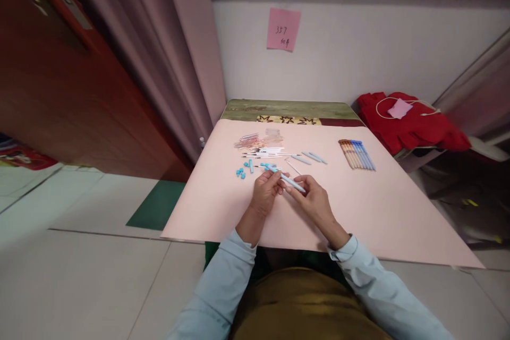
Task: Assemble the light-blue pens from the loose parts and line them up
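Note:
Between my hands is a light blue pen [292, 183], tilted down to the right. The fingers of my left hand [265, 191] pinch its upper left part, and my right hand [314, 199] grips the lower right end. Just beyond the hands lie small bright blue pen parts [241, 173] and a short blue piece [251, 166]. White pen refills [265, 152] are heaped behind them. Light blue pen barrels [314, 157] rest to the right of the refills, and a thin white stick [294, 167] lies close to my right hand.
A row of finished-looking pens [356, 155], brown-topped and blue-topped, lies at the right of the pink table cover [358, 212]. Clear and reddish small parts [255, 139] are piled at the back. Red cloth [414, 127] with a white cord sits beyond the table's right edge.

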Demonstrator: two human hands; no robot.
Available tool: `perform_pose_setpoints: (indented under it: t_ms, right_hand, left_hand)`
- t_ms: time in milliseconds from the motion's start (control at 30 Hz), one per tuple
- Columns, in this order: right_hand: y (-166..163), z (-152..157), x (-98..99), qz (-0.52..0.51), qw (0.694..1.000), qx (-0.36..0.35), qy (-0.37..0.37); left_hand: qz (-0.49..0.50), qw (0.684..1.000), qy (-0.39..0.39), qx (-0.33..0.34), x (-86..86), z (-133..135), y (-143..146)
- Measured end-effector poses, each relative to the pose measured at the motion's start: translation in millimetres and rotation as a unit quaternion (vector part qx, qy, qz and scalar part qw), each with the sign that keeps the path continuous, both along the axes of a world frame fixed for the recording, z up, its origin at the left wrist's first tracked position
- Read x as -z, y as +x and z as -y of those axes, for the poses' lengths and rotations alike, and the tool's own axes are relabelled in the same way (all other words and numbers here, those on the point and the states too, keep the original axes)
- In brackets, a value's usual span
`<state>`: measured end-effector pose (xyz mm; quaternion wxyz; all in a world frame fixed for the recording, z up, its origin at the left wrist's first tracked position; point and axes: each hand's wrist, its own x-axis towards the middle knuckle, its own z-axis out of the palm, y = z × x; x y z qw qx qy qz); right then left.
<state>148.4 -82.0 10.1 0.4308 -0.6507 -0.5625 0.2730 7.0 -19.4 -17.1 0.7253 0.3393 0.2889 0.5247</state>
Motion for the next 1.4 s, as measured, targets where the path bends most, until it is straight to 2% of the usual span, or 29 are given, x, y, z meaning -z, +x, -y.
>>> perform_pose_setpoints:
  t_ms: [67, 133, 267, 367, 533, 633, 733, 833, 933, 1033, 1133, 1200, 1300, 1400]
  right_hand:
    - [0.7, 1.1, 1.4, 0.004, 1.000, 0.016, 0.014]
    - [1.2, 2.4, 1.2, -0.016, 1.000, -0.002, -0.002]
    - [-1.6, 5.3, -1.6, -0.134, 0.987, -0.055, -0.067]
    - [-4.0, 5.0, -2.1, -0.192, 0.975, -0.060, -0.089]
    - [-0.5, 1.6, 1.6, -0.114, 0.993, -0.007, -0.023]
    - [1.7, 2.3, 1.9, -0.136, 0.990, -0.012, -0.042]
    - [1.6, 4.6, -1.5, -0.237, 0.965, -0.061, -0.094]
    - [-0.1, 6.6, -6.4, -0.341, 0.919, -0.097, -0.170]
    - [-2.1, 8.0, -9.1, -0.372, 0.896, -0.121, -0.210]
    - [-2.0, 8.6, -7.5, -0.323, 0.923, -0.129, -0.165]
    - [2.0, 8.6, -4.4, -0.187, 0.975, -0.090, -0.086]
    - [5.3, 8.7, -4.9, -0.096, 0.992, -0.060, -0.054]
    - [7.7, 9.1, -11.2, 0.028, 0.999, -0.028, -0.031]
    - [7.0, 9.9, -19.6, 0.160, 0.987, 0.012, -0.013]
  left_hand:
    - [-0.004, 1.000, 0.004, 0.002, 0.3, 0.1, 0.1]
    - [-0.010, 1.000, 0.011, 0.006, 0.0, 0.6, -0.4]
    - [-0.017, 0.999, 0.015, 0.026, -2.4, 2.5, -2.1]
    - [-0.020, 0.999, 0.015, 0.033, -3.8, 3.2, -2.1]
    - [-0.034, 0.999, 0.015, 0.019, -2.9, 2.5, 0.6]
    - [-0.049, 0.998, 0.024, 0.030, -3.1, 2.8, 1.2]
    - [-0.049, 0.997, 0.029, 0.043, -5.4, 4.4, 0.1]
    - [-0.048, 0.996, 0.034, 0.069, -8.3, 6.3, -2.1]
    - [-0.053, 0.994, 0.041, 0.088, -9.2, 6.8, -3.8]
    - [-0.061, 0.994, 0.038, 0.077, -7.9, 5.7, -3.5]
    - [-0.069, 0.995, 0.036, 0.065, -6.5, 4.7, -0.7]
    - [-0.073, 0.995, 0.038, 0.060, -6.1, 4.6, 1.7]
    - [-0.071, 0.996, 0.038, 0.049, -5.2, 4.4, 4.6]
    - [-0.072, 0.996, 0.036, 0.033, -3.2, 3.4, 6.2]
